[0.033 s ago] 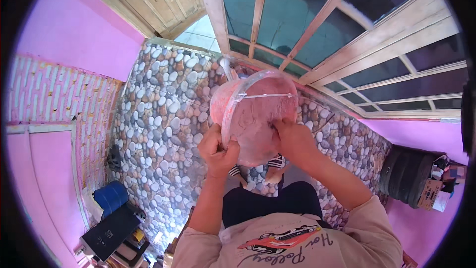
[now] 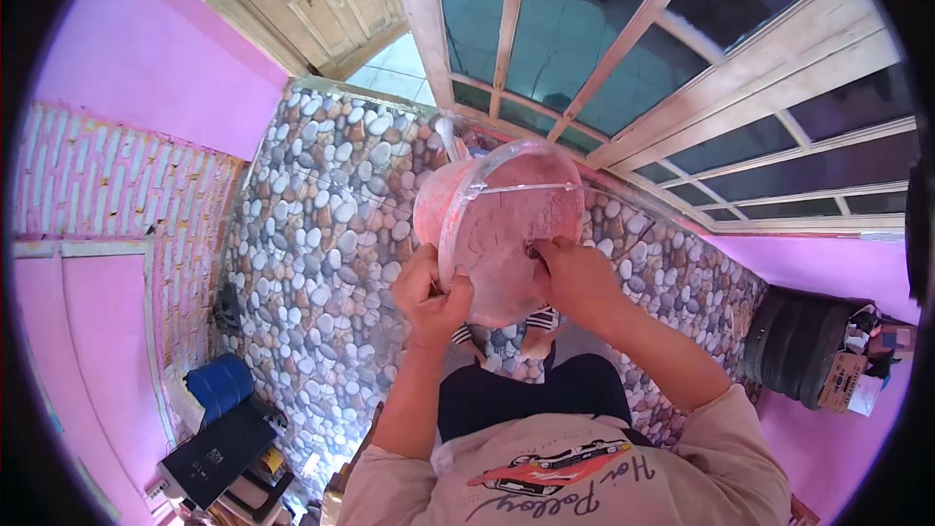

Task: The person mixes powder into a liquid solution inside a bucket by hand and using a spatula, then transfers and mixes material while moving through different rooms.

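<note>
My left hand (image 2: 429, 294) is closed around the lower left edge of a clear plastic bag of pinkish stuff (image 2: 502, 224), pinching it just below the middle of the frame. My right hand (image 2: 575, 278) grips the bag's right side, fingers curled onto the plastic. The bag sits at the centre, raised between both hands, a thin fold line running across its top. Behind it the pebble-patterned floor (image 2: 331, 234) spreads to the left. A wooden-framed window (image 2: 623, 49) fills the upper right, and a blue container (image 2: 222, 385) sits at lower left.
</note>
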`<state>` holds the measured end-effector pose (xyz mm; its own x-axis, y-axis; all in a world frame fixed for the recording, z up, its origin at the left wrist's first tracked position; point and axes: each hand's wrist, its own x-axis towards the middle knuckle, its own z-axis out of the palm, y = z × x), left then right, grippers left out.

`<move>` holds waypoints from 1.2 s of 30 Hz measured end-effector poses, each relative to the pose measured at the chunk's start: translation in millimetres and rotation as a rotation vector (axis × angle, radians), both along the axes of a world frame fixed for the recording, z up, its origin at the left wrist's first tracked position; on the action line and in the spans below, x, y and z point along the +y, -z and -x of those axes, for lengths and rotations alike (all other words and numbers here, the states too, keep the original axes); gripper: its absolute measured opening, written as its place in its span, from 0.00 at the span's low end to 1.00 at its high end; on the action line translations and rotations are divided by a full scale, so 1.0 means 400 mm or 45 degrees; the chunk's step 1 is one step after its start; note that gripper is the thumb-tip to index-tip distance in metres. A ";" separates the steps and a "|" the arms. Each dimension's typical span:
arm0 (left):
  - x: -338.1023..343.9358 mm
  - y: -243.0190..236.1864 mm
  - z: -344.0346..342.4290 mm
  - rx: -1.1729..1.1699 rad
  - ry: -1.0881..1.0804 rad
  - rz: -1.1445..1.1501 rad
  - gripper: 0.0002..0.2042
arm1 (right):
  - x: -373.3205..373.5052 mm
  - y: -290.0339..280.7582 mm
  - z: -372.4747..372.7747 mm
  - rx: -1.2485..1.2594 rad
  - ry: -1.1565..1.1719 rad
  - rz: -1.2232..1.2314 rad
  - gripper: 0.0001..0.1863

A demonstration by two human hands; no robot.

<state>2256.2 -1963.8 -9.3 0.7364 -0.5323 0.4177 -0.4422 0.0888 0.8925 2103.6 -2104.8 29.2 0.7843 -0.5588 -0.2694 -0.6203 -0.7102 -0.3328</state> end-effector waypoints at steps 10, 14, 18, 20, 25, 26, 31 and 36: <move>0.113 -0.386 0.052 0.014 -0.050 0.102 0.12 | 0.082 -0.436 0.081 -0.148 -0.125 0.173 0.12; 0.149 -0.440 0.073 -0.050 -0.015 0.150 0.11 | 0.124 -0.440 0.057 -0.132 -0.047 0.112 0.13; 0.190 -0.485 0.073 -0.006 0.001 0.134 0.11 | 0.150 -0.464 0.046 -0.260 -0.115 0.217 0.14; 0.207 -0.484 0.063 0.036 0.014 0.159 0.11 | 0.157 -0.486 0.038 -0.561 -0.135 0.381 0.15; 0.243 -0.502 0.052 0.076 0.042 0.275 0.10 | 0.183 -0.495 0.017 -0.386 -0.293 0.490 0.17; 0.253 -0.493 0.046 0.089 0.029 0.274 0.11 | 0.193 -0.502 0.015 -0.258 -0.387 0.409 0.17; 0.296 -0.475 0.001 0.104 0.009 0.305 0.11 | 0.228 -0.534 -0.003 -0.259 -0.331 0.420 0.17; 0.327 -0.486 -0.024 0.189 0.002 0.394 0.12 | 0.308 -0.549 -0.015 -0.042 -0.264 0.517 0.15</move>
<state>2265.8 -1833.2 185.0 0.8004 -0.3982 0.4482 -0.3092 0.3663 0.8776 2109.5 -1981.5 248.7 0.8953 -0.4441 -0.0343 -0.4448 -0.8954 -0.0188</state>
